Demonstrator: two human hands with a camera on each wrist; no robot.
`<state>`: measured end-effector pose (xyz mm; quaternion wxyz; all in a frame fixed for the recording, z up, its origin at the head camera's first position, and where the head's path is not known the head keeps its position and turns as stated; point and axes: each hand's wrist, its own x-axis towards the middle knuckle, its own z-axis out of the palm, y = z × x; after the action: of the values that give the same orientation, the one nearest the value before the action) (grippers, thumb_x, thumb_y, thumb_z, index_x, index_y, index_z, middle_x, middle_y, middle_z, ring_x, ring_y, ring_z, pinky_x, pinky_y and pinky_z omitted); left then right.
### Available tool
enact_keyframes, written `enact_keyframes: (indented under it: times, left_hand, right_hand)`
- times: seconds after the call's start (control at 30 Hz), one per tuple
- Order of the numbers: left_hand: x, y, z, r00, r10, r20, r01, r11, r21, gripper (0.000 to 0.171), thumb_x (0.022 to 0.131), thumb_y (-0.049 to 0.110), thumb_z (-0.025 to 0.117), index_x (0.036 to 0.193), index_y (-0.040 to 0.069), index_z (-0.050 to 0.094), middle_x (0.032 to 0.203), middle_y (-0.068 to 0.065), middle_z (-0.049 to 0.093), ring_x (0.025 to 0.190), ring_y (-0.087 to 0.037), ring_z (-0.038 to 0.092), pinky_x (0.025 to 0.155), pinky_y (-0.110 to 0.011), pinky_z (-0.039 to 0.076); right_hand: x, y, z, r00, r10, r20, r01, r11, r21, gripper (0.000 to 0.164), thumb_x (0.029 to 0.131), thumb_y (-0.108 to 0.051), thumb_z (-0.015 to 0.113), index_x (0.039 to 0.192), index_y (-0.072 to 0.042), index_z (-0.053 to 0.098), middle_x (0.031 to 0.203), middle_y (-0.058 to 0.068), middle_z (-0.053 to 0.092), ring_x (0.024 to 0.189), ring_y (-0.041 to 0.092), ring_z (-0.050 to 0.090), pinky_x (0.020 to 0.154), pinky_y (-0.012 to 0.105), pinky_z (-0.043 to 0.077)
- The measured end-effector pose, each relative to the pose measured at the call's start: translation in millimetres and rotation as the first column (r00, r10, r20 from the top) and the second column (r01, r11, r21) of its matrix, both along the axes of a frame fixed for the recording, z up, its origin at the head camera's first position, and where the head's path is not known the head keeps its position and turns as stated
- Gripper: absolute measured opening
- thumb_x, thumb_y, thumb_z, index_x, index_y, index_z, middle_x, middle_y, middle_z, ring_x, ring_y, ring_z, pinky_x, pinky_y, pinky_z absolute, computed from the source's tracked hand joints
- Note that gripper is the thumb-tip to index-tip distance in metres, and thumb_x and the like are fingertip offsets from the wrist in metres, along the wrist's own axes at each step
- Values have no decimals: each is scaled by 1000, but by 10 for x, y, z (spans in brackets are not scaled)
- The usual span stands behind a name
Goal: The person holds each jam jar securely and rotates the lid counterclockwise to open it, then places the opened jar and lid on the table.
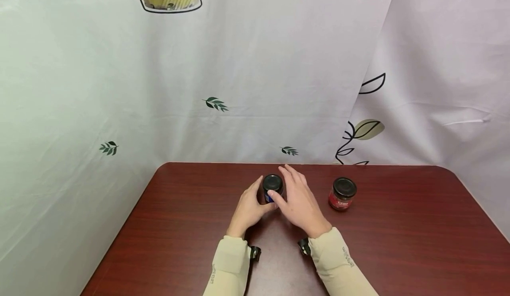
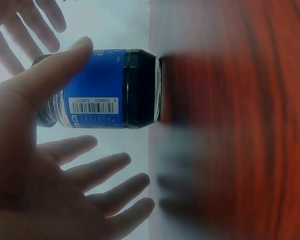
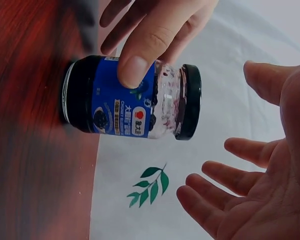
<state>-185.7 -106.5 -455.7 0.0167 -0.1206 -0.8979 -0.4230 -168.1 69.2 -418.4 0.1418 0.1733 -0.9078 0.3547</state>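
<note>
Blue-label jar (image 1: pixel 272 184) is upright on the counter (image 1: pixel 191 207), toward the far edge, between my two hands, base down as far as I can tell. My left hand (image 1: pixel 249 209) is round its left side: thumb laid across the front of the label (image 3: pixel 120 112), other fingers fairly straight and spread, no curled grip visible. Can't tell from here if the thumb actually presses. My right hand (image 1: pixel 300 203) is spread too, fingers loose, holding nothing; the right wrist view shows it clear of the lid (image 3: pixel 191 102). My read: the hands flank the jar so either can steady it, and the counter carries the weight. Red-label jar (image 1: pixel 342 194) stands off to the right, near but apart, beyond the right hand, so probably not in the way.

Looks: clear glass, black lid seated on top, blue wrap label with a dark berry picture and pale lettering, barcode (image 2: pixel 94 105) on the side facing the left wrist camera. Contents nearly black at the base; purplish smears up at the neck, so I'd guess a dark jam. White printed cloth (image 1: pixel 255 65) hangs behind.
</note>
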Motion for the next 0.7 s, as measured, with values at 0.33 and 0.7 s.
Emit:
enact_keyframes:
  times: [0.33,0.7]
  left_hand:
    - [-10,18,0,1000,-12,17,12,1000,-1,83,83,25,84,151,2,42,146,-16,52,134,-35,50,107,-55,40]
    - [-51,28,-19,1000,2,23,-2,1000,-7,73,80,21,84,143,1,52,135,-16,61,123,-32,59,100,-50,47]
  right_hand:
    - [-40,-58,-54,1000,8,5,-8,1000,-9,65,95,-32,70,147,0,46,151,22,42,140,39,38,108,54,38]
    - [-50,-107,-98,999,15,47,-14,1000,-19,62,98,-29,67,149,-2,45,151,19,44,140,36,38,107,53,39]
